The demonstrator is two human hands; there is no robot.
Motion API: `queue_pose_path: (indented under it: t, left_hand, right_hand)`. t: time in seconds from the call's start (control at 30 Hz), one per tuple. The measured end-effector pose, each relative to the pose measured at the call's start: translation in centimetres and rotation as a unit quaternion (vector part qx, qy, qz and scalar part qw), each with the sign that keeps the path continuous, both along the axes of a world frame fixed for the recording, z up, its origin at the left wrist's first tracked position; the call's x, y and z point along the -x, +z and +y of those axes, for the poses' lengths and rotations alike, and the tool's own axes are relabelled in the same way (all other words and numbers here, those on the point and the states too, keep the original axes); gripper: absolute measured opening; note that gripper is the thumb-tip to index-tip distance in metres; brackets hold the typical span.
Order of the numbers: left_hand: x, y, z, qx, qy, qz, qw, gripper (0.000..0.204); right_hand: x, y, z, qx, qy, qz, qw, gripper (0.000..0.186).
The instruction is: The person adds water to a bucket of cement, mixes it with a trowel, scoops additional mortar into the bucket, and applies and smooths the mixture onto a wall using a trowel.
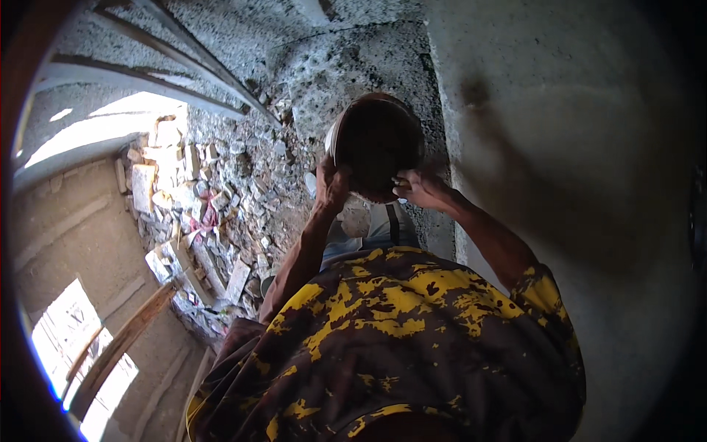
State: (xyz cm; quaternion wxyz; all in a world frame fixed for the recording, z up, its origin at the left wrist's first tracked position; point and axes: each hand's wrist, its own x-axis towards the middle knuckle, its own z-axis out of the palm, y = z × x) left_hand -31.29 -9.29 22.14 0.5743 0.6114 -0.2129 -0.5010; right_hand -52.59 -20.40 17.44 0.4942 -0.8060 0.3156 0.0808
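In front of my body is a round bucket (pixel 332 140) with a pale outer wall, tilted so that its dark inside faces me. What it holds is too dark to make out. My left hand (pixel 333 183) grips its left side near the rim, thumb toward the opening. At the near right of the rim is my right hand (pixel 421 188), its fingers curled in over the edge; whether a small thing is also between those fingers cannot be told.
Broken bricks and rubble (pixel 221 199) cover the ground on the left. Long poles (pixel 177 51) lean at the upper left, and a wooden beam (pixel 125 342) slants at the lower left. A smooth grey wall (pixel 560 147) rises close on my right.
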Motion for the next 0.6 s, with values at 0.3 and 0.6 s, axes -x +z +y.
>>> queue_pose_path:
  t: [0.3, 0.6]
  left_hand:
    - [-4.2, 1.4, 1.5, -0.024, 0.128, 0.118, 0.984, 0.039]
    - [-14.2, -7.1, 10.5, -0.098, 0.274, 0.173, 0.941, 0.035]
  right_hand:
    - [-3.4, 4.2, -1.3, 0.124, -0.067, 0.003, 0.990, 0.034]
    - [-15.7, 7.0, 4.9, 0.170, -0.078, -0.041, 0.982, 0.026]
